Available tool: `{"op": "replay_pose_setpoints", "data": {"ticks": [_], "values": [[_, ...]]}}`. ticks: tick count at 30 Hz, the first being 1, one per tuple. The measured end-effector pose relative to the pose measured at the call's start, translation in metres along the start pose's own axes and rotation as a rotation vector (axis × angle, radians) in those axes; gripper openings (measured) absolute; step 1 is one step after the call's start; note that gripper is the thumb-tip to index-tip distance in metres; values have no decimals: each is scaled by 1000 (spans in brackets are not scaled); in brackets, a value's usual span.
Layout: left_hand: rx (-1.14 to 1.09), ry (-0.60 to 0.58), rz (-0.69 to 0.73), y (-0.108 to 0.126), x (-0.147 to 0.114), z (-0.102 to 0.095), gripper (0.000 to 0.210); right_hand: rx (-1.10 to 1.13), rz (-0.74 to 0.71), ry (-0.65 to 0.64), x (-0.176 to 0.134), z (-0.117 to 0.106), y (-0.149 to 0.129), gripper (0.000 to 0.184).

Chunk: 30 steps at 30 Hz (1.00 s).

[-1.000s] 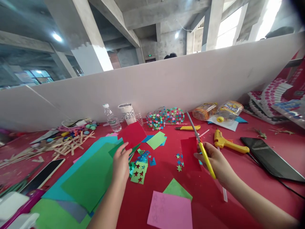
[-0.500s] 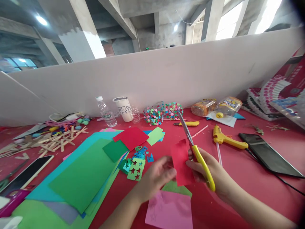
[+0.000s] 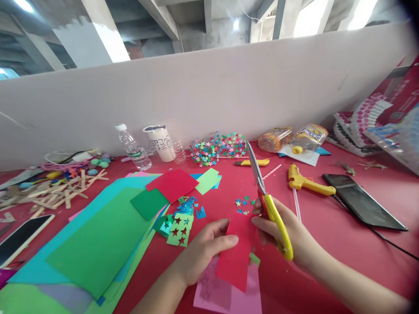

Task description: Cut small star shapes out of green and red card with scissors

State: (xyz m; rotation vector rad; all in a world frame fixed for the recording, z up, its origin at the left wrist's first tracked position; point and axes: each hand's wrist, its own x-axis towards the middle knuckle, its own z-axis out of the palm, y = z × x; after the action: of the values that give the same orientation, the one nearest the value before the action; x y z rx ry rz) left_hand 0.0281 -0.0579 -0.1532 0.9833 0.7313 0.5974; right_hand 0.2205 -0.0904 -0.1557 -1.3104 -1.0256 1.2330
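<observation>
My left hand (image 3: 209, 248) pinches the left edge of a red paper strip (image 3: 236, 257) between thumb and fingers. Yellow-handled scissors (image 3: 278, 226) are in my right hand (image 3: 278, 222), blades pointing up and away and closed together. The right thumb and fingertips are also at the strip's upper right edge. Below the strip lies a pink paper sheet (image 3: 245, 288) with faint drawn lines, partly covered; a corner of green paper (image 3: 254, 260) peeks out beside it. Small cut-out stars (image 3: 244, 203) lie beyond the strip.
Left are stacked coloured sheets (image 3: 98, 240) and star-punched green paper (image 3: 180, 229). Behind stand a water bottle (image 3: 134, 150), a white cup (image 3: 160, 144) and star-filled containers (image 3: 218, 148). A box cutter (image 3: 258, 162), a yellow glue gun (image 3: 307, 182) and a black phone-like device (image 3: 363, 203) lie right.
The red paper has come down and toward me, tilting over the pink sheet. My left thumb now lies across its edge. Small stars behind it have come into view.
</observation>
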Motion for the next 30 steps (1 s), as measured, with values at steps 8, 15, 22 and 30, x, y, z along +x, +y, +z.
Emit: {"op": "replay_pose_setpoints", "data": {"ticks": [8, 15, 22, 30], "values": [[-60, 36, 17, -4, 2, -2, 15, -87, -37, -63, 1, -1, 3, 30], [-234, 500, 205, 9, 4, -14, 32, -373, -90, -229, -11, -17, 3, 29], [-274, 501, 381, 19, 0, -10, 27, -659, -109, -335, -22, -15, -4, 42], [-281, 371, 424, 17, -5, -3, 13, -695, -97, -407, -33, -14, -9, 60]]}}
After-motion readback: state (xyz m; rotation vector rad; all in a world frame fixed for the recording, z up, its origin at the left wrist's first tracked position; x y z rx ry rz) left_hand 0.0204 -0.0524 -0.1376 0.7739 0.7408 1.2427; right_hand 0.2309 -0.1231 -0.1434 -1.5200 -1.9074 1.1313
